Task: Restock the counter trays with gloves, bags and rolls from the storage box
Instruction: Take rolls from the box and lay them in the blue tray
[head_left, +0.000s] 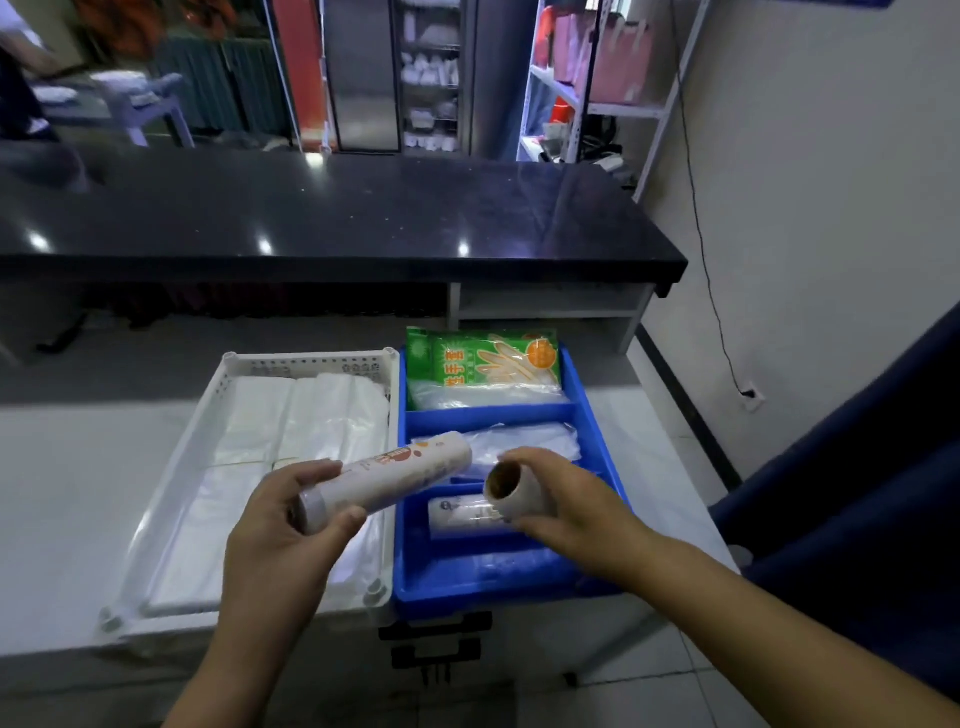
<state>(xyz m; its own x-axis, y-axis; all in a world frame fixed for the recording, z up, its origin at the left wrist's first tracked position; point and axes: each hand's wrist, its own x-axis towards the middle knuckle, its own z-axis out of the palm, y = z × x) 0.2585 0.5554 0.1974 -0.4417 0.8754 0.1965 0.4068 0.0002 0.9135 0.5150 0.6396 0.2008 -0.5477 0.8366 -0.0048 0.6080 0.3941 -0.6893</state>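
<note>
My left hand (280, 535) grips a white printed roll (395, 478) by its near end, held slanted over the seam between the two trays. My right hand (566, 509) grips a second roll (511, 491), brown core end facing me, above the blue divided tray (597, 431). A third roll (462, 514) lies in the blue tray's near-middle compartment. A green glove pack (483, 366) fills the far compartment, and clear bags (524, 441) lie in the one behind the roll. The white perforated tray (306, 364) on the left holds flat clear plastic bags (291, 441).
Both trays sit on a white lower counter (78, 493), below a black glossy countertop (337, 213). A dark blue surface (857, 493) stands close on the right. Black latches (436, 644) show under the counter edge. Shelving and a person stand far behind.
</note>
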